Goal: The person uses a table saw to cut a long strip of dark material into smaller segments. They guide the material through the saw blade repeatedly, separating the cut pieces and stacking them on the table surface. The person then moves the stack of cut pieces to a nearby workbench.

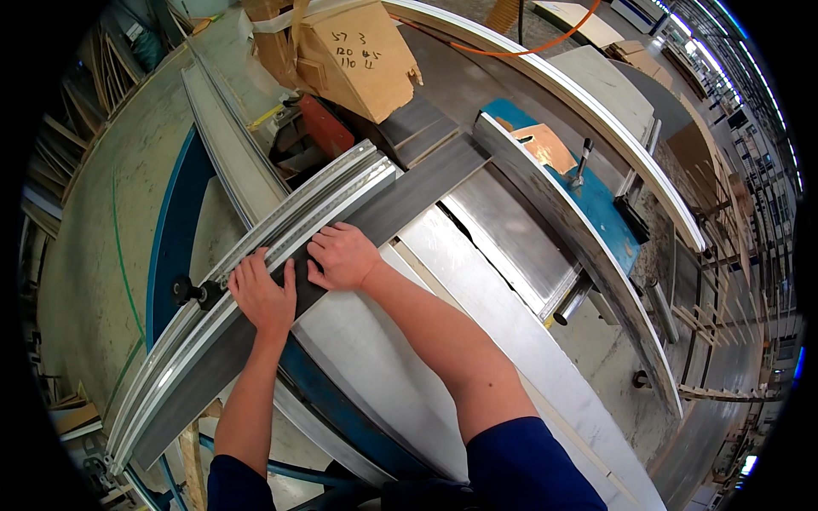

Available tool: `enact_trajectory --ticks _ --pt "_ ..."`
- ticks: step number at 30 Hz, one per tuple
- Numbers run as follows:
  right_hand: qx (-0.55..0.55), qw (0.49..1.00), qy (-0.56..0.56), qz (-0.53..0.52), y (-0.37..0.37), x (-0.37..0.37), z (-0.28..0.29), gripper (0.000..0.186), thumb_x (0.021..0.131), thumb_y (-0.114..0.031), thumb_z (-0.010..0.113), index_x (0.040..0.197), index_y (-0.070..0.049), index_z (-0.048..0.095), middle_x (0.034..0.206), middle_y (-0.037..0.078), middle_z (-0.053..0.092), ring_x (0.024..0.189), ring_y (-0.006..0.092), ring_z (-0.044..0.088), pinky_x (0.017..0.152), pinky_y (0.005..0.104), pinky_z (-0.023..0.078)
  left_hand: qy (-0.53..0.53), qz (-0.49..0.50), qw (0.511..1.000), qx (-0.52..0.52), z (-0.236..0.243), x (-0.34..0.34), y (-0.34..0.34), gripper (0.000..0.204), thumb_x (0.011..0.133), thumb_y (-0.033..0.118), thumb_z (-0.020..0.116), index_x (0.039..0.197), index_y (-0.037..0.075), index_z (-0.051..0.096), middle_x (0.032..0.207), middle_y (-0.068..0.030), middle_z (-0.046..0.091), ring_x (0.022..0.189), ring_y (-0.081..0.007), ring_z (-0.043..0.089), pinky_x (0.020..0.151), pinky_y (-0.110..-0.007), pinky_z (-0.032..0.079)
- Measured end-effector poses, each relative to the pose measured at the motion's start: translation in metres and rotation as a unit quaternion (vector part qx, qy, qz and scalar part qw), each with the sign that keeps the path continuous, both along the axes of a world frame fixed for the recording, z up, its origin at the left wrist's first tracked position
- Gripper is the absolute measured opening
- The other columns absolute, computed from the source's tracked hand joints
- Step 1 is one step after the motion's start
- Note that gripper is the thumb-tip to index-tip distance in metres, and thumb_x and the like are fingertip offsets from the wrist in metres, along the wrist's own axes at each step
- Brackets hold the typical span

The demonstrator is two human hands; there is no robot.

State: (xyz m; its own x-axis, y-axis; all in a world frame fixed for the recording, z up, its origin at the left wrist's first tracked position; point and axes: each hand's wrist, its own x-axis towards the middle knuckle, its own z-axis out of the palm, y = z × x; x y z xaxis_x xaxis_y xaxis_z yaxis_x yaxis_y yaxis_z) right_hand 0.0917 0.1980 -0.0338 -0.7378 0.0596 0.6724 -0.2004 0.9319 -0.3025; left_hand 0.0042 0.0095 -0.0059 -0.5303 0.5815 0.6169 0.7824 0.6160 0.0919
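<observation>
A long dark grey board [429, 186] lies slantwise across the saw table [375, 358], along the silver aluminium fence [341, 189]. My left hand [262, 294] is on the board at the fence, its fingertips bent over the fence-side edge and its thumb apart on the dark face. Close beside it to the right, my right hand [343, 257] presses on the board with curled fingers, its fingertips near the fence. The undersides of both hands are hidden. At its far right end the board meets a long grey metal rail [588, 247].
A black knob [183, 290] sticks out from the fence on the left. A torn cardboard box [354, 64] stands beyond the fence, over a red part [325, 125]. A blue plate [601, 217] with a lever [583, 162] lies behind the rail. Stacked boards line the left wall.
</observation>
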Motion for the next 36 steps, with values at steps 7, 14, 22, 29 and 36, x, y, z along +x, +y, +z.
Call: enact_trajectory --ticks 7,14,22,29,36 --pt "0.008 1.0 -0.006 -0.005 0.009 -0.034 0.001 0.021 0.081 -0.027 0.074 0.077 -0.007 0.067 0.079 0.009 0.066 0.082 0.0291 0.068 0.078 0.0413 0.054 -0.004 -0.003 1.0 0.006 0.002 -0.035 0.01 0.047 0.1 0.038 0.077 0.129 0.003 0.067 0.114 -0.0142 0.066 0.114 -0.0352 0.062 0.108 -0.047 0.042" --pt "0.001 1.0 -0.014 -0.006 0.015 -0.068 0.007 0.022 0.081 -0.027 0.074 0.077 -0.007 0.067 0.082 0.01 0.069 0.085 0.0299 0.069 0.081 0.0417 0.056 -0.017 0.001 1.0 0.009 0.011 -0.066 0.017 0.046 0.098 0.037 0.078 0.129 0.004 0.067 0.113 -0.0135 0.066 0.115 -0.0341 0.063 0.111 -0.047 0.041" --pt "-0.005 1.0 -0.024 -0.01 0.018 -0.1 0.012 0.021 0.081 -0.026 0.074 0.08 -0.007 0.066 0.085 0.01 0.07 0.089 0.0308 0.07 0.083 0.0433 0.056 -0.036 0.003 0.999 0.034 0.015 -0.099 0.021 0.045 0.094 0.031 0.082 0.127 0.005 0.068 0.115 -0.0136 0.068 0.115 -0.0353 0.063 0.11 -0.046 0.042" --pt "0.009 0.998 -0.054 -0.013 0.021 -0.098 0.018 0.023 0.081 -0.026 0.073 0.088 -0.005 0.066 0.091 0.012 0.07 0.093 0.0333 0.07 0.087 0.0459 0.056 -0.067 0.024 0.996 0.057 0.012 -0.1 0.027 0.046 0.092 0.031 0.084 0.127 0.007 0.068 0.115 -0.011 0.069 0.117 -0.0327 0.063 0.116 -0.047 0.041" --pt "-0.018 0.999 -0.043 0.004 0.008 -0.077 0.018 0.022 0.077 -0.021 0.073 0.086 -0.004 0.062 0.088 0.015 0.066 0.092 0.0373 0.068 0.087 0.0481 0.056 -0.083 0.016 0.994 0.065 0.018 -0.074 0.015 0.044 0.093 0.028 0.082 0.128 0.006 0.068 0.117 -0.013 0.068 0.118 -0.0346 0.061 0.118 -0.048 0.04"
